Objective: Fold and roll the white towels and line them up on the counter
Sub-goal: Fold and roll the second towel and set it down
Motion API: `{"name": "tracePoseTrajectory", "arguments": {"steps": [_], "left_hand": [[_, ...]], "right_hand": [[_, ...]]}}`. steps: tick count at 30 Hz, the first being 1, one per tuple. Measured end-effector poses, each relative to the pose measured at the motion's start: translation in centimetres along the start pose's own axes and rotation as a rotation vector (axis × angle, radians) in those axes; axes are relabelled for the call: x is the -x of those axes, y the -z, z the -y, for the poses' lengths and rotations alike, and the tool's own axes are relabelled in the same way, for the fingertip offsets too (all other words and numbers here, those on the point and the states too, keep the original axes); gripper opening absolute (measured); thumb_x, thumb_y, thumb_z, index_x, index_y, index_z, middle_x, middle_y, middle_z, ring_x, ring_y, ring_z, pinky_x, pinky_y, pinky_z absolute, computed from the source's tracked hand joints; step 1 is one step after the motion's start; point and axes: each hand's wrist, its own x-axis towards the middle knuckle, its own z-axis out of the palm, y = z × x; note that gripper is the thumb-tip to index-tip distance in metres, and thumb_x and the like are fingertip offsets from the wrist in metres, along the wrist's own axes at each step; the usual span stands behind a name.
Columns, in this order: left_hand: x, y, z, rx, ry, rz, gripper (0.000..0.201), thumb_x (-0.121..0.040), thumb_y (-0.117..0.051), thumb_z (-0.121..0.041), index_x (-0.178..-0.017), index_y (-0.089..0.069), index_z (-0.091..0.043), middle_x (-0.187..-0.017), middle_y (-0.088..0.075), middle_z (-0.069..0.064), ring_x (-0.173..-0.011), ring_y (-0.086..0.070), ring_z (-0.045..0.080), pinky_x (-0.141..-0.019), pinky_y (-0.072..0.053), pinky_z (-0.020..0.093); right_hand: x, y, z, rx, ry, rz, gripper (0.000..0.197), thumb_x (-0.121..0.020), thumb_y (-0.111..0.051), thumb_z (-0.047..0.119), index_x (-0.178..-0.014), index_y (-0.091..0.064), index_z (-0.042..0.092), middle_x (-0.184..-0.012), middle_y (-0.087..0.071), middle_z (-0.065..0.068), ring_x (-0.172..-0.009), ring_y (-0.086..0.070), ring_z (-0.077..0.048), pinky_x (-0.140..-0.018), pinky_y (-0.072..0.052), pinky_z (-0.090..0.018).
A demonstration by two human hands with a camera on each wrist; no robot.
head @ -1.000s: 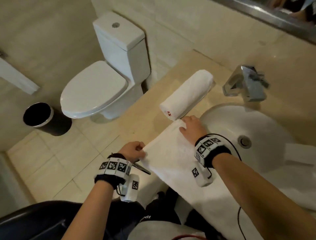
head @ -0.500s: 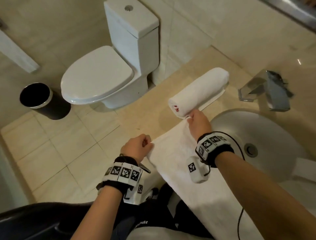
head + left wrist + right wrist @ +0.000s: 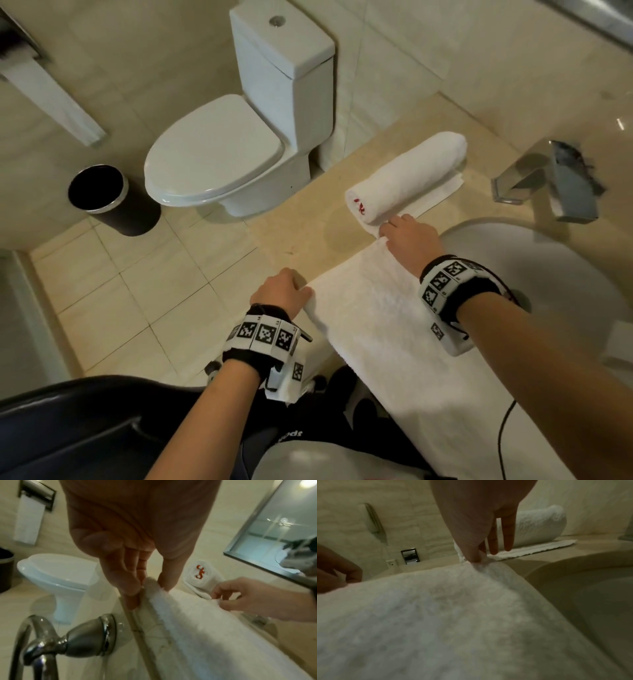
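Note:
A flat white towel (image 3: 383, 329) lies lengthwise along the beige counter (image 3: 308, 233), its near end running toward me. My left hand (image 3: 284, 291) pinches its far left corner (image 3: 150, 584) between thumb and fingers at the counter's edge. My right hand (image 3: 407, 236) pinches the far right corner (image 3: 479, 561) with thumb and forefinger, the other fingers straight. Just beyond it lies a rolled white towel (image 3: 407, 181) with a red mark on its end (image 3: 200, 572), its loose tail flat on the counter.
The white sink basin (image 3: 548, 274) lies right of the flat towel, with a chrome faucet (image 3: 555, 181) behind it. Left of the counter are the toilet (image 3: 239, 150) and a black bin (image 3: 99, 195) on the tiled floor. A chrome handle (image 3: 73, 637) sits below the counter edge.
Both hands have carried the towel's far corners away from me, up the counter; the right hand now reaches the rolled towel's near end. The head view has tilted.

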Motion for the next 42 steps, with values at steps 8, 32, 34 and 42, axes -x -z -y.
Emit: {"name": "tracePoseTrajectory", "arguments": {"steps": [8,32,34,42], "left_hand": [[-0.8,0.0,0.3,0.061,-0.048,0.048,0.006,-0.088,-0.055,-0.029,-0.092,-0.052,-0.025,-0.091,-0.059,-0.005,-0.082,-0.055,0.014,-0.066,-0.040,0.025],[-1.7,0.2,0.8,0.080,-0.107,0.113,0.014,-0.083,-0.063,-0.019,-0.082,-0.050,-0.021,-0.079,-0.054,-0.006,-0.079,-0.054,0.017,-0.072,-0.047,0.030],[-1.7,0.3,0.7,0.063,-0.108,0.119,0.012,-0.083,-0.063,-0.020,-0.085,-0.051,-0.021,-0.083,-0.056,-0.004,-0.080,-0.055,0.018,-0.076,-0.050,0.033],[-1.8,0.3,0.6,0.104,-0.084,0.120,0.016,-0.082,-0.064,-0.017,-0.079,-0.049,-0.021,-0.079,-0.054,-0.005,-0.076,-0.052,0.016,-0.071,-0.045,0.028]], "right_hand": [[0.0,1.6,0.8,-0.093,0.110,-0.142,0.017,-0.077,-0.054,-0.003,-0.089,-0.060,0.006,-0.086,-0.059,-0.010,-0.073,-0.057,-0.030,-0.056,-0.033,-0.029],[-1.5,5.3,-3.6,0.079,0.126,0.023,0.053,-0.082,-0.058,0.003,-0.131,-0.040,0.014,-0.148,-0.031,-0.006,-0.139,-0.025,-0.023,-0.115,-0.020,-0.039],[-2.1,5.0,-3.5,0.041,0.108,0.060,0.060,-0.083,-0.060,0.007,-0.134,-0.032,0.018,-0.145,-0.034,-0.003,-0.137,-0.028,-0.022,-0.113,-0.022,-0.039],[-5.4,5.0,-4.0,0.221,0.019,0.098,0.069,-0.083,-0.062,0.023,-0.141,-0.025,0.023,-0.145,-0.032,-0.002,-0.136,-0.026,-0.024,-0.111,-0.020,-0.051]]}}
